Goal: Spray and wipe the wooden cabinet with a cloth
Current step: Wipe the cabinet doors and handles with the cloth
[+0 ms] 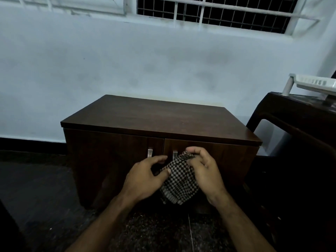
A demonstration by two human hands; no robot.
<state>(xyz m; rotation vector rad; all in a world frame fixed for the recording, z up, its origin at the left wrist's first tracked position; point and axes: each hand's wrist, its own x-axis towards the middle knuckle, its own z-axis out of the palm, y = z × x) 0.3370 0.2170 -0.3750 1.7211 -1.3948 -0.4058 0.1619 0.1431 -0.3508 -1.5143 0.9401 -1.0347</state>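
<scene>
We see a pale blue-white plastered wall [127,66] with a white-barred window [214,13] along its top. Against it stands the low dark brown wooden cabinet [154,120], two doors closed, each with a small metal handle [149,153] near the centre seam. To its right is a dark brown plastic chair [298,113] bearing a white plastic rack [316,83]. In front of the doors we hold the black-and-white checked cloth [179,180] bunched between both hands. Our left hand [143,177] pinches its left edge with thumb and curled fingers; our right hand [203,170] grips the upper part, fingers curled into the fabric.
</scene>
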